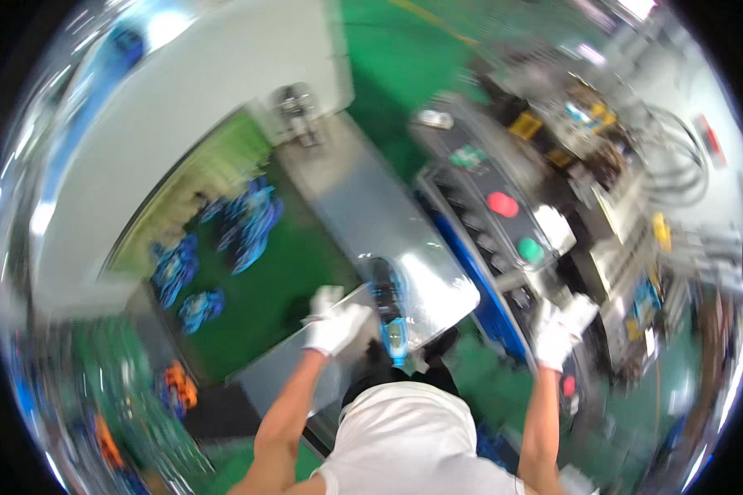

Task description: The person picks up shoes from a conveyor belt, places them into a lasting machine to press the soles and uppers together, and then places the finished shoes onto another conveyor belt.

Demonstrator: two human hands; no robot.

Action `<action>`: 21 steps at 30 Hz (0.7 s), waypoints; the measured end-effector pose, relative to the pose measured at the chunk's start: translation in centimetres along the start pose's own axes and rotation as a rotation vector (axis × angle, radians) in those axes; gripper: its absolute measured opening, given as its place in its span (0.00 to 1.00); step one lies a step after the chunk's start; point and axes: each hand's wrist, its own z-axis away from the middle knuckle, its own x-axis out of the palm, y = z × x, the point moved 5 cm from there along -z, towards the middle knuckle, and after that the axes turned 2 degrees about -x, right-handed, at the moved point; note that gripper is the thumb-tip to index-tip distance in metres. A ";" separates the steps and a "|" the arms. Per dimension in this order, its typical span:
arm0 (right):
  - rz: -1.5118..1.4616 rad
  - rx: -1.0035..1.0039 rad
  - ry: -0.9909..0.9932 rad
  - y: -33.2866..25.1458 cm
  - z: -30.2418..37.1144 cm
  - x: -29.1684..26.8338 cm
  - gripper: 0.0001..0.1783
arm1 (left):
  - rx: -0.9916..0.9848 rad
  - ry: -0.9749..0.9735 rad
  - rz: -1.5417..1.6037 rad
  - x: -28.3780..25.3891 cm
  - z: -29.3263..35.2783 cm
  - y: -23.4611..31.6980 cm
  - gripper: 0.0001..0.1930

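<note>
My left hand, in a white glove, is over the near edge of the metal table, beside a long blue-and-black part. Its thumb and fingers look apart, and nothing shows between them. My right hand, also gloved in white, reaches out to the right, close to the machine's near side. Motion smears its fingers, so whether it grips anything cannot be made out. The blue-and-black part lies on the shiny metal tabletop in front of my body, touched by neither hand as far as I can see.
Left of the metal top, several blue-and-black pieces lie on a green surface beside a pale curved wall. A dark control panel with a red button and a green button stands at the right, before a blurred machine.
</note>
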 end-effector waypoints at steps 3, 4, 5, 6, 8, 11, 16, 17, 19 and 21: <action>-0.150 -0.027 -0.131 -2.3 1.4 4.4 0.50 | 0.015 0.504 -0.574 -13.1 -8.6 2.9 0.40; -0.216 -0.060 -0.186 -1.9 1.3 5.5 0.51 | -0.028 0.644 -0.652 -17.1 -11.1 2.6 0.43; -0.306 -0.009 -0.303 -1.7 0.9 5.6 0.54 | -0.135 0.712 -0.706 -20.1 -13.5 2.1 0.47; -0.180 -0.009 -0.324 -1.4 0.6 5.2 0.55 | -0.234 0.699 -0.738 -21.8 -15.9 1.2 0.51; -0.241 -0.053 -0.180 -3.4 0.1 2.4 0.54 | -0.352 0.626 -0.896 -24.8 -20.7 -2.3 0.47; -0.344 -0.016 -0.221 -5.3 4.9 -1.3 0.50 | -0.095 0.633 -0.913 -25.8 -22.3 -2.8 0.30; -0.556 0.124 -0.485 -9.6 11.1 -4.9 0.47 | 0.147 0.552 -0.816 -26.6 -19.0 -3.6 0.18; -0.625 0.180 -0.589 -10.5 11.4 -5.3 0.47 | 0.244 0.530 -0.767 -26.7 -18.0 -3.7 0.16; -0.746 0.186 -0.642 -11.4 12.4 -5.1 0.44 | 0.416 0.394 -0.696 -23.5 -14.2 -0.9 0.11; -0.995 0.152 -0.772 -14.2 9.3 -9.6 0.44 | 0.411 0.316 -0.560 -19.9 -9.1 3.1 0.10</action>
